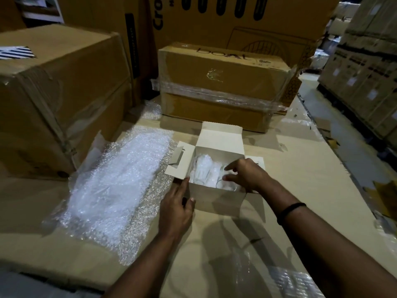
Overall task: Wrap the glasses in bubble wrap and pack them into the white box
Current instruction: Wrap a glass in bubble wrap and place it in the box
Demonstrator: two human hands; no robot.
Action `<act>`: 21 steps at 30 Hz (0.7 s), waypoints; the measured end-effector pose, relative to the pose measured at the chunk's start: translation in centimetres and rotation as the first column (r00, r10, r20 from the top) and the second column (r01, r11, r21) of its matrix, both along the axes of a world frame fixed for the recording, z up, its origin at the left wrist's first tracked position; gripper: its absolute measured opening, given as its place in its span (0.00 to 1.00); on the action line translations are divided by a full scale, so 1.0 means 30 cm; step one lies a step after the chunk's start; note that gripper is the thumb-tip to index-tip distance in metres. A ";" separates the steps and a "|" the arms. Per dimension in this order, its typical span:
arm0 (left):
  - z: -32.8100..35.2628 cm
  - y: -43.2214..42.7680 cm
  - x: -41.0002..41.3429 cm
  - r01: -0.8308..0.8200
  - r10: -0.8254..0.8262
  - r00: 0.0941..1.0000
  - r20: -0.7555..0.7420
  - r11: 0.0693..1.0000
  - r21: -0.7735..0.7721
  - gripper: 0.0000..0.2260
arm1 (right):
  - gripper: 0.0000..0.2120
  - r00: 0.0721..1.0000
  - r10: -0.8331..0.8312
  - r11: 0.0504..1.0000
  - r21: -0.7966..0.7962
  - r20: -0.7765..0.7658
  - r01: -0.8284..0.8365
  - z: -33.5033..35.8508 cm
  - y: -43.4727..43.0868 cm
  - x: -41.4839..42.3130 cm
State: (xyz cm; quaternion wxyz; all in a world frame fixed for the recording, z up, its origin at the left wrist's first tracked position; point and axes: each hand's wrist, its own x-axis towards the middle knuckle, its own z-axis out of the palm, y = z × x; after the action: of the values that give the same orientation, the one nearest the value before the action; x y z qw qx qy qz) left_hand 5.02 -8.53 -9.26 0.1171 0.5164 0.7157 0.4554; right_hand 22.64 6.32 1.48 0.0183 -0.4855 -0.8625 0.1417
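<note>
The white box (217, 196) stands open on the cardboard work surface, its lid flap up at the back and side flaps spread. Inside lie glasses in bubble wrap (203, 171), a bundle on the left and another on the right. My right hand (245, 175) reaches into the box from the right, fingers curled over the right-hand wrapped glass (225, 181). My left hand (177, 203) rests against the box's near left corner, fingers straight along its wall. A large sheet of bubble wrap (120, 181) is spread out left of the box.
Big brown cartons (55, 91) stand to the left. A taped carton (221, 82) sits right behind the white box. More stacked boxes (365, 67) line the aisle on the right. Plastic film (296, 280) lies at the near right.
</note>
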 end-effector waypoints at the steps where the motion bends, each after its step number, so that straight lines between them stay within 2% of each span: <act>1: 0.001 0.000 0.000 0.003 -0.003 1.000 0.003 1.000 -0.007 0.30 | 0.23 0.999 -0.015 1.000 0.017 -0.036 0.016 0.008 0.003 -0.014; 4: -0.002 0.002 -0.003 0.017 -0.017 1.000 -0.004 1.000 -0.011 0.32 | 0.33 0.999 0.009 0.998 0.063 -0.033 -0.006 0.015 -0.001 -0.091; 7: -0.007 0.006 -0.010 0.026 -0.026 1.000 -0.007 1.000 -0.013 0.32 | 0.45 0.995 0.062 0.995 0.078 0.076 -0.068 0.000 -0.019 -0.195; 9: -0.008 0.009 -0.013 0.019 -0.019 1.000 -0.011 1.000 -0.013 0.32 | 0.49 0.986 0.080 0.992 0.081 0.149 -0.093 -0.019 -0.022 -0.245; 11: -0.007 0.011 -0.013 0.010 -0.010 1.000 -0.022 1.000 -0.011 0.32 | 0.48 0.978 0.081 0.990 0.096 0.192 -0.100 -0.037 -0.015 -0.269; 15: -0.006 0.011 -0.017 0.002 -0.003 0.999 -0.040 1.000 -0.015 0.32 | 0.41 0.981 0.083 0.990 0.099 0.177 -0.101 -0.041 0.001 -0.264; 21: -0.005 0.016 -0.019 -0.004 0.004 0.999 -0.051 1.000 -0.005 0.31 | 0.42 0.981 0.116 0.989 0.074 0.156 -0.129 -0.047 0.000 -0.236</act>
State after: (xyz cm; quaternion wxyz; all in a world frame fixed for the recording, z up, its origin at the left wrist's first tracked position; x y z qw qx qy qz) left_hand 4.46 -8.03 -9.41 0.0992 0.5260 0.7207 0.4405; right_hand 15.57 6.33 0.07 -0.0355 -0.4396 -0.8948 0.0690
